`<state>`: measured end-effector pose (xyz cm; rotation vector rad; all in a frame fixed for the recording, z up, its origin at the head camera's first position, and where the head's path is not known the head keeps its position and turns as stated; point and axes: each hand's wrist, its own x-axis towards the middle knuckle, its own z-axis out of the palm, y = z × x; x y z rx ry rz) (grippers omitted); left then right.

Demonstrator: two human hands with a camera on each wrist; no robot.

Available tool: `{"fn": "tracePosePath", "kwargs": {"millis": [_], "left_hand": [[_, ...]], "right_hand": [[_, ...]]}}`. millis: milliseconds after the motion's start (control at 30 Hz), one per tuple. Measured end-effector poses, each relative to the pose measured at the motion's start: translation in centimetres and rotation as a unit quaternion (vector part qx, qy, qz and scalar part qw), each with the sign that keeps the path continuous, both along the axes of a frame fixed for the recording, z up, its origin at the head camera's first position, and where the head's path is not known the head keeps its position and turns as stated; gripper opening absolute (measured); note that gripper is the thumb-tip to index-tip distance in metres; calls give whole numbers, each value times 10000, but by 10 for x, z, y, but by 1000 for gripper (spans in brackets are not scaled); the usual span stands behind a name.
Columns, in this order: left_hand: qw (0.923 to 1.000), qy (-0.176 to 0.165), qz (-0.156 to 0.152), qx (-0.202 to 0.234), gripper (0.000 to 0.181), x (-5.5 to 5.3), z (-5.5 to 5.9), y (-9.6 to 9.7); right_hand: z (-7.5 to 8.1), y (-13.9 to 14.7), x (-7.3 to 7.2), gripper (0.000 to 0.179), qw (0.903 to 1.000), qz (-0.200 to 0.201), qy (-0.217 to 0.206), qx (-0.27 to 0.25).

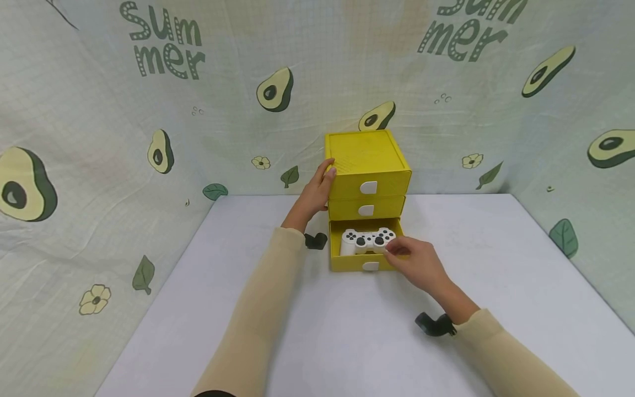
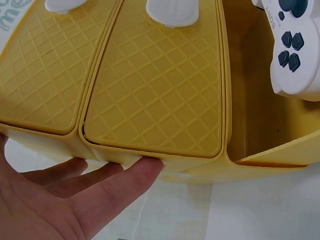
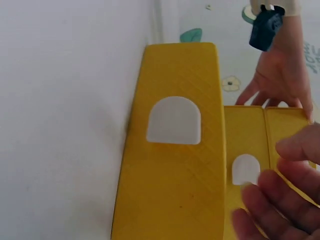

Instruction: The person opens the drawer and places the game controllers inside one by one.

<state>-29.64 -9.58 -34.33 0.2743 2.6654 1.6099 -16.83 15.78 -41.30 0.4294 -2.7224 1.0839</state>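
A yellow three-drawer box (image 1: 369, 151) stands toward the back of the table, its bottom drawer (image 1: 349, 264) pulled out and the two upper ones closed. Inside the bottom drawer lies a white game controller (image 1: 368, 240) with dark buttons, also partly seen in the left wrist view. My left hand (image 1: 315, 193) rests against the box's left side, its fingers fairly straight along the wall in the left wrist view. Over the bottom drawer's right front corner is my right hand (image 1: 416, 262), fingertips beside the controller's right grip. Its thumb and fingers (image 3: 272, 200) stand apart, nothing between them.
The white table (image 1: 248, 220) extends on both sides and in front of the box. Behind it hangs a cloth (image 1: 223, 132) printed with avocados. Each drawer has a white tab handle (image 1: 370, 266). A black wrist camera (image 1: 435, 324) hangs under the right wrist.
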Motion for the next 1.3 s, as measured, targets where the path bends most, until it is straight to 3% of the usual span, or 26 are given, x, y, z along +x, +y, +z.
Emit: {"fn": "tracePosePath", "kwargs": {"millis": [167, 367, 867, 1300], "left_hand": [[10000, -17, 5, -3, 54, 0, 0, 1], [10000, -56, 50, 15, 53, -1, 1, 1], [10000, -10, 22, 31, 54, 1, 1, 1], [10000, -15, 12, 23, 54, 1, 1, 0]], "right_hand": [[-8, 0, 4, 10, 9991, 22, 423, -51], [-18, -3, 7, 16, 10000, -43, 58, 37], [-40, -8, 3, 21, 9995, -281, 6, 159], [-45, -17, 1, 18, 9989, -259, -277, -291]]}}
